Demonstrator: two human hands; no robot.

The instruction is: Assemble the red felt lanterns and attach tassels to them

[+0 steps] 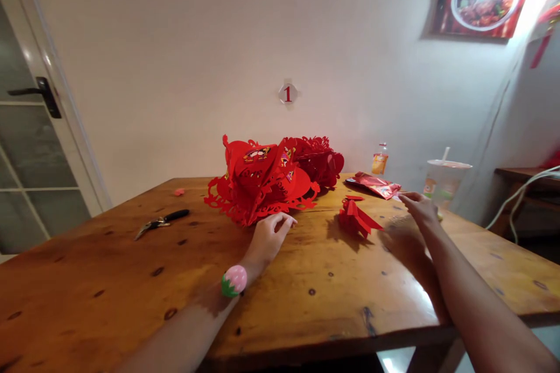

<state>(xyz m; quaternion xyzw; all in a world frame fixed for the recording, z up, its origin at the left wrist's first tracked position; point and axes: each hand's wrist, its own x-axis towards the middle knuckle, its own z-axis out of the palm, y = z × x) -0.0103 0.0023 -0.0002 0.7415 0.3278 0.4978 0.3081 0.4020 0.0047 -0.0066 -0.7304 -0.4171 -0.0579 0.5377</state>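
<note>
Just in front of the red paper lanterns [262, 180], with their cut-out edges and cartoon pictures, is my left hand [270, 236]. Its thumb and fingers are pinched together, and whatever may be between them is too small to name. My right hand [420, 208] reaches to the right end of a shiny red packet [374, 185]. The fingertips are closed near the packet's corner; I cannot tell whether they grip it. A small folded red paper piece [356, 218] lies between my hands. A pink and green strawberry-like ornament [234, 281] sits on my left wrist.
Black-handled pliers [161, 222] and a small red scrap [179, 192] lie on the left of the wooden table [109, 268]. At the back right stand a bottle with an orange label [380, 160] and a clear cup with a straw [446, 180]. A white wall rises behind.
</note>
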